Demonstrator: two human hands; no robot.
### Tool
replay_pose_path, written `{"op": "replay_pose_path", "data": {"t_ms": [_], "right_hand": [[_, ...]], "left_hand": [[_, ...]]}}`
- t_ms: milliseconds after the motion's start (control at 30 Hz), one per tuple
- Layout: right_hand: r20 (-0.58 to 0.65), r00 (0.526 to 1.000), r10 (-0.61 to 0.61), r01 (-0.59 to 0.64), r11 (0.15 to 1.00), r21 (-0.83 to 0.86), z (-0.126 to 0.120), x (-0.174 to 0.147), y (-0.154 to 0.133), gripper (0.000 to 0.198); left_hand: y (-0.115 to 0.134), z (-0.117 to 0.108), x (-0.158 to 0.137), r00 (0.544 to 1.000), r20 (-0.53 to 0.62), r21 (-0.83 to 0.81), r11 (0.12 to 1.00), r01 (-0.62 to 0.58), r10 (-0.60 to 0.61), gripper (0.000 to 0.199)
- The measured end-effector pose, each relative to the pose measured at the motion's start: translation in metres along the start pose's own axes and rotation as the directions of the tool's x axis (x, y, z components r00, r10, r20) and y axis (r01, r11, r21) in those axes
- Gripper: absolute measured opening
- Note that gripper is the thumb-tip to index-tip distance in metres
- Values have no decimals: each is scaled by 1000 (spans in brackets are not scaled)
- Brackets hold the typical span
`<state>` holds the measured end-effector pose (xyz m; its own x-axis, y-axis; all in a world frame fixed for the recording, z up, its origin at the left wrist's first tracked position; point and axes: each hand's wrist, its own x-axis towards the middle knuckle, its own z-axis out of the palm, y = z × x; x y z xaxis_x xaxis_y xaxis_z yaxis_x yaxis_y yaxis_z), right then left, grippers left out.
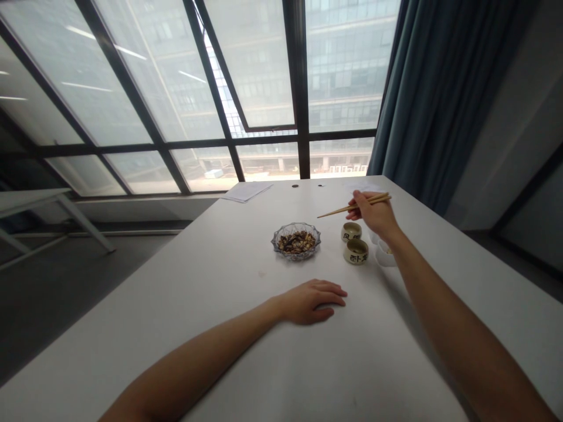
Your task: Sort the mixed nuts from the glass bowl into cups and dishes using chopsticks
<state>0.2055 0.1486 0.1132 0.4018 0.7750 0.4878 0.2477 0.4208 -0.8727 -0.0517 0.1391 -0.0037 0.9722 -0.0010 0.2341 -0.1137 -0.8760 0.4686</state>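
Observation:
My right hand [373, 212] is closed around a pair of chopsticks [336, 211], held above the table with the tips pointing left. Nothing can be made out between the tips. Flat on the white table lies my left hand [313, 301], fingers stretched out and holding nothing. Beyond it stands a clear glass bowl [298, 256] with small brown and pale pieces [297, 241] inside. Below the chopsticks are two small ceramic cups with dark characters, a rear cup [351, 236] and a front cup [356, 257]. My right wrist partly hides a white container [384, 258] beside them.
White papers [247, 191] lie at the table's far left corner. Two small dark round objects, one of them a disc [295, 186], rest near the far edge. Windows [264, 70] rise behind the table [246, 363], with a blue curtain [422, 105] at the right and another table [35, 199] at the left.

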Motion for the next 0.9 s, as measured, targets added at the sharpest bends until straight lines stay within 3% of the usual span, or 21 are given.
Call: {"op": "replay_pose_path", "data": {"t_ms": [167,300,600,900], "right_hand": [[158,987,44,-39,999,-33,36,-18,27,51],[231,973,28,-10,997,-76,52,-30,38,46],[252,967,44,-22,996,-89,66,-46,55,39],[164,980,117,-109,992,-55,68,-45,52,35]], "left_hand": [[-1,1,0,1000,2,6,1000,-2,2,36],[-1,1,0,1000,-4,5,1000,-8,8,36],[-2,3,1,1000,-12,6,1000,-15,15,36],[-2,3,0,1000,-17,12,1000,-17,17,36]]}}
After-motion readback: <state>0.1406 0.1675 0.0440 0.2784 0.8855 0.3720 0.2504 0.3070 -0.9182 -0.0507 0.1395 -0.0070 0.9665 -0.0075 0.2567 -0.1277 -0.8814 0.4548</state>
